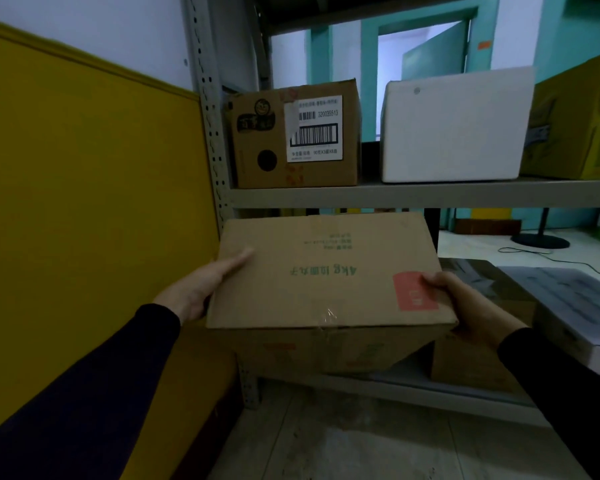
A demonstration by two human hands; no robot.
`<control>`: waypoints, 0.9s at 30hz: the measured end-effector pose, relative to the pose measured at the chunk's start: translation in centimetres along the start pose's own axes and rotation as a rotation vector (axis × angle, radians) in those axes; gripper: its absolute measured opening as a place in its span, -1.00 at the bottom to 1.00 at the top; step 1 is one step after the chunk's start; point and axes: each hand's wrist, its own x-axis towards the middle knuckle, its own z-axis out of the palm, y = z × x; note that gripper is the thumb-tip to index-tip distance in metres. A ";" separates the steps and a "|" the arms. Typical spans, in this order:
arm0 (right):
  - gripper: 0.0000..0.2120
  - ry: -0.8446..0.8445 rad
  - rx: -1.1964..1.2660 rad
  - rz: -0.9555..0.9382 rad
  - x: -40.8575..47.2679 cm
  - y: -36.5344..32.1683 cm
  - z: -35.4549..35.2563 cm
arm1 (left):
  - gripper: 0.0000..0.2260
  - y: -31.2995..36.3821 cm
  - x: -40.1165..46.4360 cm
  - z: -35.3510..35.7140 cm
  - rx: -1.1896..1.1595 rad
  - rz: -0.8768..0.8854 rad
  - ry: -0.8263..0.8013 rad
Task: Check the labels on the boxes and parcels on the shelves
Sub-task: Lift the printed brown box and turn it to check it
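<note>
A large brown cardboard box (326, 271) with upside-down green print and a red label at its right corner sits tilted, half out of the lower shelf. My left hand (201, 285) lies flat against its left side with fingers straight. My right hand (465, 303) grips its right near corner, thumb on top by the red label. On the shelf above stand a brown box with a white barcode label (314, 129), a white foam box (454, 129) and a yellow box (579, 123).
A grey metal shelf board (413, 194) crosses just above the held box, with a perforated upright (212, 126) at left. A yellow wall panel (84, 202) is close on the left. Another brown box (471, 365) and a grey-wrapped parcel (565, 306) lie on the lower right.
</note>
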 end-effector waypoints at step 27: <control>-0.24 0.091 0.227 0.073 1.3 3.5 0.5 | -0.78 -3.8 0.4 0.5 -0.234 -0.141 0.125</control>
